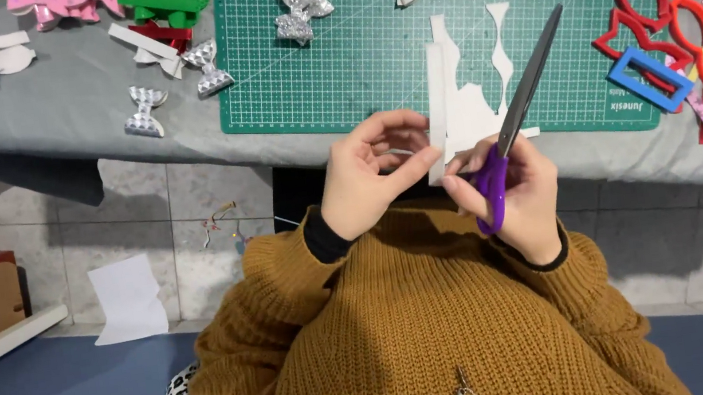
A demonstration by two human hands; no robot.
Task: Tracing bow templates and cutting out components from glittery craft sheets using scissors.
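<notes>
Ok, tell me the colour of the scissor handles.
Purple, on the scissors in the right hand; head view shows it best.

The scissors (513, 115) have dark, matt metal blades and glossy purple plastic handles. The white strip (436, 116) pinched beside them looks like stiff, matt sheet, paper or foam; which one cannot be told. The cutting mat (369, 52) is smooth green plastic with a dull finish. Grey cloth (62, 99) covers the bench, soft and matt. The small bows (146, 112) glitter with faceted silver foil. The templates (660, 17) are glossy red and blue plastic. The sweater (422, 332) is coarse, ribbed mustard knit.
</notes>
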